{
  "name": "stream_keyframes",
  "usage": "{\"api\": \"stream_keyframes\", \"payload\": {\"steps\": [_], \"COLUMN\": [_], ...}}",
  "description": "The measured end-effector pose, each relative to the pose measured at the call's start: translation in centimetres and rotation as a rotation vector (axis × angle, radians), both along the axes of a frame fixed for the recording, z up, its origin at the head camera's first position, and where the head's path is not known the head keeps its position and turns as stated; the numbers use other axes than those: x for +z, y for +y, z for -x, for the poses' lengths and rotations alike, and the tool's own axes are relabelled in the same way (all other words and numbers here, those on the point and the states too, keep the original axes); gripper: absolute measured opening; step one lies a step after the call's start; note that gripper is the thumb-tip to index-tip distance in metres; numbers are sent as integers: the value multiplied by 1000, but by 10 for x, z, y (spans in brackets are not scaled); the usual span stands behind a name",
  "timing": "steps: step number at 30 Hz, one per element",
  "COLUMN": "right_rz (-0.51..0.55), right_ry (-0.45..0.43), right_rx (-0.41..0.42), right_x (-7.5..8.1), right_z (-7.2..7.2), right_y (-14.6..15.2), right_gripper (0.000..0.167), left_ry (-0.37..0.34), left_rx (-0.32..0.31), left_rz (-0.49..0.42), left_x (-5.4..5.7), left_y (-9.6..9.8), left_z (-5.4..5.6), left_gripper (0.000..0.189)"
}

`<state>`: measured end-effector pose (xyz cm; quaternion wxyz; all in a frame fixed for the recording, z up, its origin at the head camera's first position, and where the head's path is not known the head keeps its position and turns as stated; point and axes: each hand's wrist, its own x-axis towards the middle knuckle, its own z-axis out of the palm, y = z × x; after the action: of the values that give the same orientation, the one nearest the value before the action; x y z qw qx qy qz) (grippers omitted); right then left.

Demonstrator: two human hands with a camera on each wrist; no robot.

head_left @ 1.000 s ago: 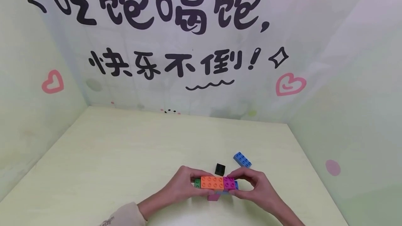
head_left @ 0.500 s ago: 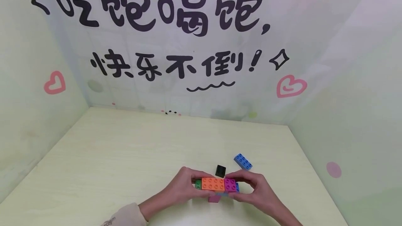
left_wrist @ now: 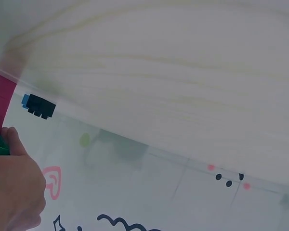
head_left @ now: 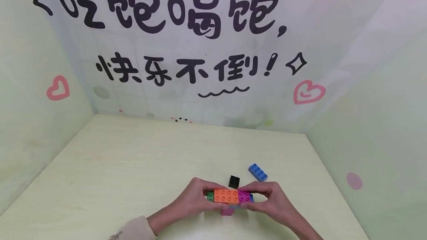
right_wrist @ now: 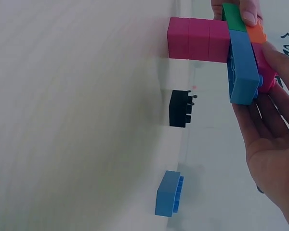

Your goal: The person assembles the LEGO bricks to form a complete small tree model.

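Note:
Both hands grip a T-shaped toy-brick build. In the head view my left hand [head_left: 195, 197] pinches its left part around the orange brick [head_left: 226, 196], with the green brick [head_left: 210, 196] at that end. My right hand [head_left: 273, 201] pinches the magenta brick [head_left: 244, 196] beside the orange one. Below these, the right wrist view shows a blue brick [right_wrist: 244, 67] alongside the green one. A column of three pink bricks [right_wrist: 198, 39] runs down from this underside toward the table. In the left wrist view my left hand [left_wrist: 17, 190] is partly cut off at the edge.
A loose black brick [head_left: 234, 181] lies just behind the build on the pale table [head_left: 133, 166]. Farther back and right is a loose blue brick [head_left: 258, 172]. Printed walls [head_left: 200, 99] close off the back and both sides.
The head view has shifted slightly. Both hands keep their grip on the build, and the right fingers have moved a little along the magenta brick. The loose bricks stay put.

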<state>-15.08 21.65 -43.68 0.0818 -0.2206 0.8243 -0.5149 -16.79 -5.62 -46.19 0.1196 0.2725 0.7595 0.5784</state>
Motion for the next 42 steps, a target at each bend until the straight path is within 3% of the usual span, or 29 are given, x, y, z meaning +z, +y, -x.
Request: {"api": "stream_keyframes", "payload": {"steps": [4, 7, 30, 37, 42], "right_rz": [35, 65, 79, 86, 44], "right_ry": [-115, -146, -145, -37, 125], "right_rx": [-55, -78, -85, -72, -307], "right_x": [-2, -4, -7, -10, -16], "right_z": [0, -1, -4, 6, 29], "right_y": [-1, -1, -3, 6, 29], "right_gripper": [38, 36, 37, 39, 41], "left_ry": [-1, -4, 17, 31, 22], "left_rx": [-5, -3, -6, -7, -2], "left_rz": [-4, -9, 14, 25, 49], "left_x": [0, 1, 3, 3, 2], "left_y": [1, 1, 0, 0, 0], "left_z": [0, -1, 0, 1, 1], "left_gripper": [36, 37, 38, 39, 41]}}
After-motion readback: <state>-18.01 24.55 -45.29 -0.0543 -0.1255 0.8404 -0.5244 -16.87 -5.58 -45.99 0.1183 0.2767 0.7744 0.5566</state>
